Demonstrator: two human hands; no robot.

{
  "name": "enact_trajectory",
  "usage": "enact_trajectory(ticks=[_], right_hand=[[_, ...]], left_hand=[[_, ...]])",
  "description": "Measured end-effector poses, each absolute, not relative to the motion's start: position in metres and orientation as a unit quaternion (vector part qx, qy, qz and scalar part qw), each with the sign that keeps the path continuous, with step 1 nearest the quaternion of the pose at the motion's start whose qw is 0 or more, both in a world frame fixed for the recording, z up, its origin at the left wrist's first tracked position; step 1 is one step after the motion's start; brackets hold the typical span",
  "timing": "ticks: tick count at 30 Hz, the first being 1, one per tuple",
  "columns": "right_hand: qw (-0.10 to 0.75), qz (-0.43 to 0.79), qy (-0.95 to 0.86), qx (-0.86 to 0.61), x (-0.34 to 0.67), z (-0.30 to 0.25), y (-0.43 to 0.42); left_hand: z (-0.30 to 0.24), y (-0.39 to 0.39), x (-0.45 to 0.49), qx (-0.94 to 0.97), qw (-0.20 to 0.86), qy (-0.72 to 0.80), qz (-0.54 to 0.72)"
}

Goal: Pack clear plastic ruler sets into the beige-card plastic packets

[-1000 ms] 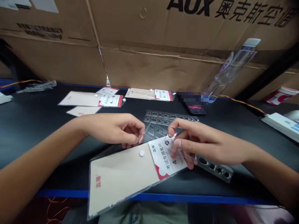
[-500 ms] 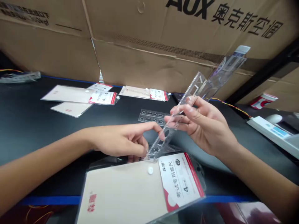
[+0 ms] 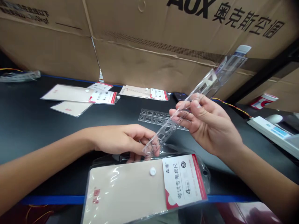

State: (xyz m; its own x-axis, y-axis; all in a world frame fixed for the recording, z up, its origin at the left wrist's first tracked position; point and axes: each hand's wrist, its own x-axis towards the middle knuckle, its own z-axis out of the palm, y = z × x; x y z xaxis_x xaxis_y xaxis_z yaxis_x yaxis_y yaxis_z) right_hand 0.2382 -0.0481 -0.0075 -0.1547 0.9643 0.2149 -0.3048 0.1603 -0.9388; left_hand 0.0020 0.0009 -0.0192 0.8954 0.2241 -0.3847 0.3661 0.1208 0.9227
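My right hand [image 3: 210,124] grips a clear plastic ruler [image 3: 167,129] with cut-out shapes, holding it slanted with its upper end to the right. At the ruler's lower end is my left hand [image 3: 130,140], its thumb and forefinger closed about that end. Its lower fingers lie partly hidden behind the mouth of a clear plastic pouch [image 3: 126,193]. This pouch has a beige sheet inside, a white snap button and a red-and-white label. It hangs over the table's front edge just below the hands. More clear stencil rulers [image 3: 151,116] lie flat behind the hands.
Similar labelled pouches [image 3: 70,93] lie at the back left, and another stack [image 3: 137,92] at the back middle. A clear plastic package [image 3: 231,70] leans at the back right near a phone [image 3: 181,97]. A white power strip [image 3: 273,129] lies right. A cardboard wall [image 3: 140,62] closes the back.
The ruler has shifted slightly and tilted lower, with my right hand moved a little right. My left fingers have closed around its lower end. The front pouch has moved slightly right.
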Motion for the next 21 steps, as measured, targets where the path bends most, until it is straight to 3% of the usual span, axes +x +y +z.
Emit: enact_trajectory(ticks=[21], right_hand=[[0.528, 0.571, -0.527, -0.343, 0.2383, -0.0084, -0.0511]], left_hand=[[-0.0225, 0.0000, 0.0021, 0.644, 0.737, 0.199, -0.055]])
